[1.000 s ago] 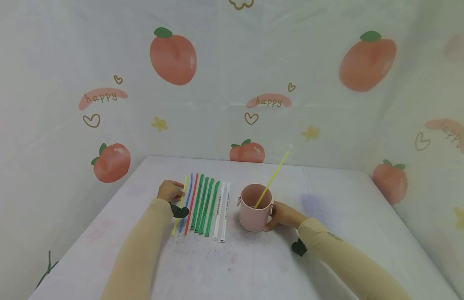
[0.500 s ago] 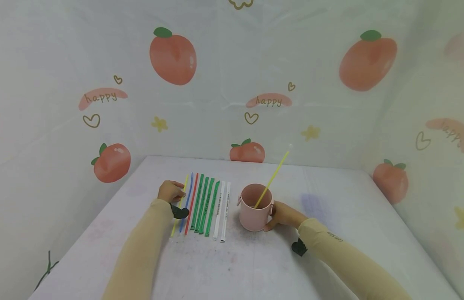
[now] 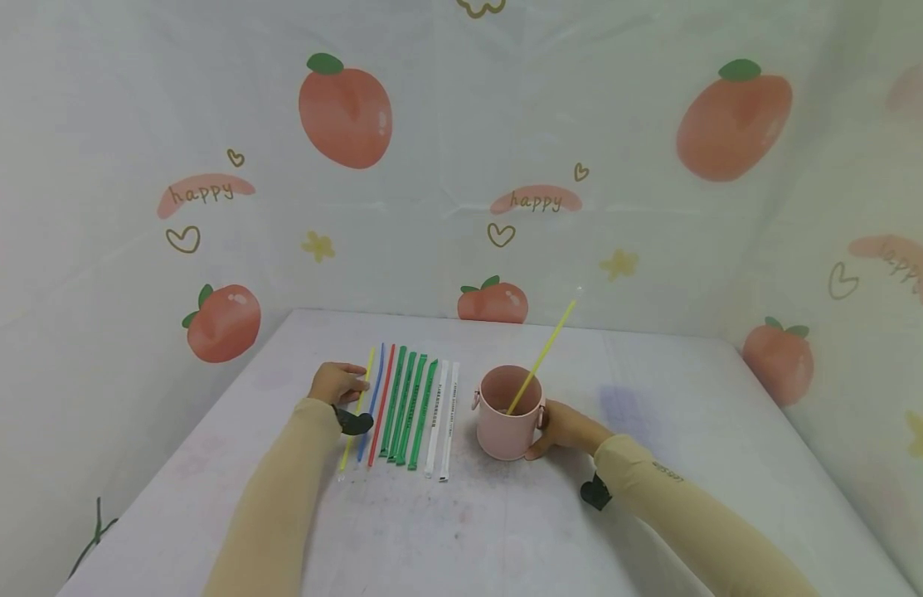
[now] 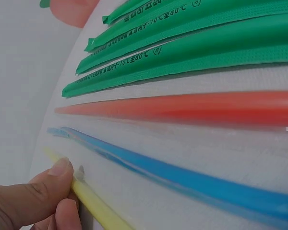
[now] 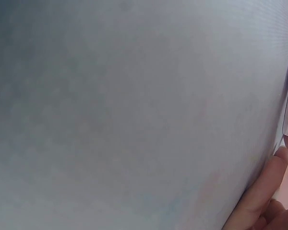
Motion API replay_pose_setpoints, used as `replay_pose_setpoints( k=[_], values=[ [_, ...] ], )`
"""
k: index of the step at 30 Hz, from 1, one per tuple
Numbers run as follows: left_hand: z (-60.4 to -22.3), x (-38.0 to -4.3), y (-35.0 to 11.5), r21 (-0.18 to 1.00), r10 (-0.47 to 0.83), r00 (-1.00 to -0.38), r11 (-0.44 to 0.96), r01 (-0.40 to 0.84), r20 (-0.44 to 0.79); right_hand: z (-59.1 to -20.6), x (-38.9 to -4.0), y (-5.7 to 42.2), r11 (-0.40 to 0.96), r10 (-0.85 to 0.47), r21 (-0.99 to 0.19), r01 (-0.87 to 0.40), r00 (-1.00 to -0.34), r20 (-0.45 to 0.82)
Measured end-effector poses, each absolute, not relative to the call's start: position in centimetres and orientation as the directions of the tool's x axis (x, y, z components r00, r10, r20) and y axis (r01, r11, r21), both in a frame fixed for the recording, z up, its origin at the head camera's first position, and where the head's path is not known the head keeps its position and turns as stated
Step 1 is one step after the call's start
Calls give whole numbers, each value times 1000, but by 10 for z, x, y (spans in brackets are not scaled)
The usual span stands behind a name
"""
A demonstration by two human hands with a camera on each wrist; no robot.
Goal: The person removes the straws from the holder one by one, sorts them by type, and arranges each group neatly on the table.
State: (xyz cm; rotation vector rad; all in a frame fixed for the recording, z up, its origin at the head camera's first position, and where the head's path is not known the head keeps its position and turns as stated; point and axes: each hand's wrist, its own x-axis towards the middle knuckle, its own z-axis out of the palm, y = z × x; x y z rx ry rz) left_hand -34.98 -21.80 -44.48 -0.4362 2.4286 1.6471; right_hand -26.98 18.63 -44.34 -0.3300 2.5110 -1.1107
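My left hand (image 3: 337, 383) pinches a wrapped yellow straw (image 4: 98, 207) between thumb and fingers, at the left end of a row of straws. Beside it lie a blue straw (image 4: 168, 171) and a red straw (image 4: 192, 107). Several green-wrapped straws (image 4: 192, 52) follow to the right, then two white-wrapped straws (image 3: 447, 423). With thumb and fingers, my right hand (image 3: 568, 426) holds the side of a pink bucket (image 3: 503, 438) standing upright on the table. Another yellow straw (image 3: 543, 352) leans inside that bucket. The right wrist view shows mostly tabletop, with fingers at the right edge.
A white cloth covers the table (image 3: 476, 547). A printed curtain (image 3: 431, 166) with fruit patterns hangs behind and along the sides. Small ring handles (image 3: 475, 401) sit on the bucket's sides. A dark green cord (image 3: 97, 531) shows at the far left.
The near end of the pinched yellow straw has shifted slightly left, and my left hand has drifted a little left. My right hand and the bucket stay in place.
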Motion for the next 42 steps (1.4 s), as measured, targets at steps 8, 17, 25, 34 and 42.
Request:
replay_pose_setpoints(
  k=[8,17,25,34,42],
  values=[
    [-443,-346,-218,898,-136,-945,294,-326,-298,-443,-270,187,671,-345,-739,-60,-907,-240],
    [-437,-341,-216,913,-145,-945,253,-321,-292,-442,-269,185,682,-340,-729,-54,-906,-251],
    [-436,-341,-217,912,-145,-936,220,-347,-321,-443,-271,186,686,-323,-727,-38,-911,-257],
    [-440,-348,-219,902,-165,-915,177,-394,-367,-444,-272,186,693,-320,-720,-38,-911,-260],
    [-426,-345,-218,901,-110,-911,140,-411,-399,-445,-271,186,680,-327,-732,-29,-906,-268]
  ],
)
